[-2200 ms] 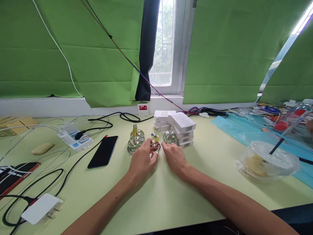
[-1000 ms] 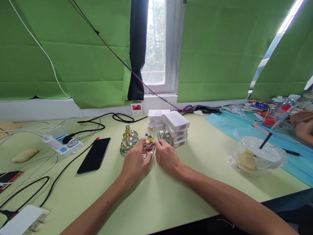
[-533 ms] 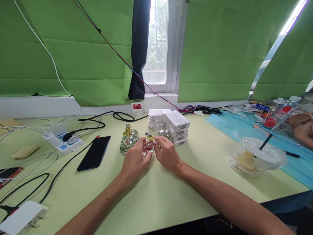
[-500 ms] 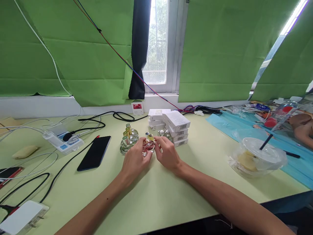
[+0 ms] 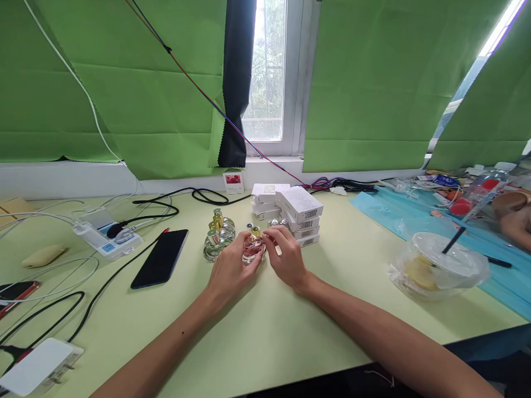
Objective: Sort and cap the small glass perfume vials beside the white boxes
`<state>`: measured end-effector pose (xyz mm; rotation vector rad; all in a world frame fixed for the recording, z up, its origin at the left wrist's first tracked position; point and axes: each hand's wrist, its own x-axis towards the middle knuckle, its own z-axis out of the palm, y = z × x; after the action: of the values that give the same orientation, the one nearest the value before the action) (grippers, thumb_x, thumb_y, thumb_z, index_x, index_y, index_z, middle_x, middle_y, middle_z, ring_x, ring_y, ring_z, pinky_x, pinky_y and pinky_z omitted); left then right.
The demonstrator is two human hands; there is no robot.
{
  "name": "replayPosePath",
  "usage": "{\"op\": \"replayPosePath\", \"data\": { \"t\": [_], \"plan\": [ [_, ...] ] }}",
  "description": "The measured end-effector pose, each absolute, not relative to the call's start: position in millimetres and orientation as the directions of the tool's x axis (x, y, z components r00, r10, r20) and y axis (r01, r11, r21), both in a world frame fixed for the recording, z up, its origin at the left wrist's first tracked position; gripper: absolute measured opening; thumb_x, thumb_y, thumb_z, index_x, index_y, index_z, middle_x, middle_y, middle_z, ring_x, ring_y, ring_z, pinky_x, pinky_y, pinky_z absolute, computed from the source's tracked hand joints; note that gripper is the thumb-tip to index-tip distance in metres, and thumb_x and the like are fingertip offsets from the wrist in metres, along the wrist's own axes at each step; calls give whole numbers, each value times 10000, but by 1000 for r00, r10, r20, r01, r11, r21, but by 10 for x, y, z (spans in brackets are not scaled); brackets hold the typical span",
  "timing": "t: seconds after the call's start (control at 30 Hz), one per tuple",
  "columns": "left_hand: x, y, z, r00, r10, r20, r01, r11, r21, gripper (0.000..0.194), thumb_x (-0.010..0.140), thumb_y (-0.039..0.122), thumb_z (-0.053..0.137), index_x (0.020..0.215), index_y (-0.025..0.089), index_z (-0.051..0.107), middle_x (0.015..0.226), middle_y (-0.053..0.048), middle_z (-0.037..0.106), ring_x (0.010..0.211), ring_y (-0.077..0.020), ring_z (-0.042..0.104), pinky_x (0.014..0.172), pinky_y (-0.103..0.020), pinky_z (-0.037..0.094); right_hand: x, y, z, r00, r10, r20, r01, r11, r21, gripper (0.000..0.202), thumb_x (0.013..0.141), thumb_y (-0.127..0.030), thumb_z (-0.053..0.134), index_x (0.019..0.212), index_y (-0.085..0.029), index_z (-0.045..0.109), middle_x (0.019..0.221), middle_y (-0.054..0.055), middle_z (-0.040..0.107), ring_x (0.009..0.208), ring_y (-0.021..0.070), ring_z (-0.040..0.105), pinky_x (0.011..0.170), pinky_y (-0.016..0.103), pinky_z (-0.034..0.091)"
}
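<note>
My left hand point(image 5: 233, 264) is closed around a round glass perfume bottle point(image 5: 251, 250) with reddish contents, low over the table. Thumb and fingers press its near and left sides. At its right edge my right hand point(image 5: 288, 257) pinches with curled fingertips; what lies between them is too small to make out. A gold cap point(image 5: 256, 231) shows just above the held bottle. Left of my hands stands a row of clear perfume bottles point(image 5: 216, 249) with gold and green caps. Silver-topped bottles point(image 5: 277, 223) are partly hidden behind my right hand.
White boxes point(image 5: 301, 205) are stacked behind my right hand. A black phone point(image 5: 161, 260) and a power strip point(image 5: 108, 235) lie left. On the right are a lidded plastic cup point(image 5: 431, 265), a blue sheet point(image 5: 385, 213) and another person's hand point(image 5: 514, 224).
My right hand has shifted slightly right and its fingertips have drawn back a little from the bottle's top. The reddish bottle shows more between my hands; my left hand keeps its hold.
</note>
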<state>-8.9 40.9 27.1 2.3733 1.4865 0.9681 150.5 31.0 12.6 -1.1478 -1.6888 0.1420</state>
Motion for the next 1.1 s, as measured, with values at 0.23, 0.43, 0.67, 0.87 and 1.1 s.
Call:
{"op": "replayPosePath", "data": {
  "t": [0.23, 0.43, 0.67, 0.87, 1.1],
  "plan": [
    [-85, 408, 267, 293, 860, 418, 732, -483, 481, 325, 936, 426, 562, 1188, 224, 525, 1002, -32, 726, 681, -187, 687, 684, -312, 498, 1506, 323, 110, -26, 734, 678, 639, 534, -554, 233, 1034, -201, 411, 1060, -193, 643, 1078, 90, 647, 1014, 151, 633, 922, 252, 513],
    [-92, 409, 250, 291, 861, 417, 731, -481, 484, 322, 952, 438, 541, 1189, 222, 527, 1009, -41, 729, 742, -207, 708, 702, -322, 504, 1506, 355, 65, 18, 648, 762, 549, 630, -549, 178, 1011, -185, 463, 1015, -187, 641, 1026, 77, 649, 949, 146, 640, 860, 260, 542],
    [-105, 418, 231, 289, 859, 422, 735, -482, 477, 336, 949, 443, 545, 1201, 221, 530, 1004, -36, 731, 724, -201, 702, 687, -322, 502, 1492, 399, 41, 67, 519, 852, 510, 716, -477, 191, 998, -161, 476, 1067, -207, 648, 1039, 90, 660, 983, 178, 663, 870, 320, 573],
    [-107, 431, 213, 286, 854, 434, 729, -488, 479, 314, 945, 419, 547, 1176, 206, 541, 997, -62, 732, 823, -238, 712, 699, -329, 508, 1493, 393, 55, 61, 505, 861, 518, 722, -460, 272, 1014, -143, 440, 1171, -212, 651, 1124, 112, 651, 1080, 189, 664, 945, 339, 571],
    [-95, 450, 188, 324, 867, 378, 672, -492, 553, 300, 956, 423, 539, 1160, 204, 550, 1013, -66, 742, 839, -235, 719, 696, -320, 511, 1494, 401, 48, 37, 503, 863, 504, 736, -451, 337, 1012, -135, 443, 1270, -233, 636, 1178, 111, 653, 1131, 199, 659, 973, 347, 572]
  ]
}}
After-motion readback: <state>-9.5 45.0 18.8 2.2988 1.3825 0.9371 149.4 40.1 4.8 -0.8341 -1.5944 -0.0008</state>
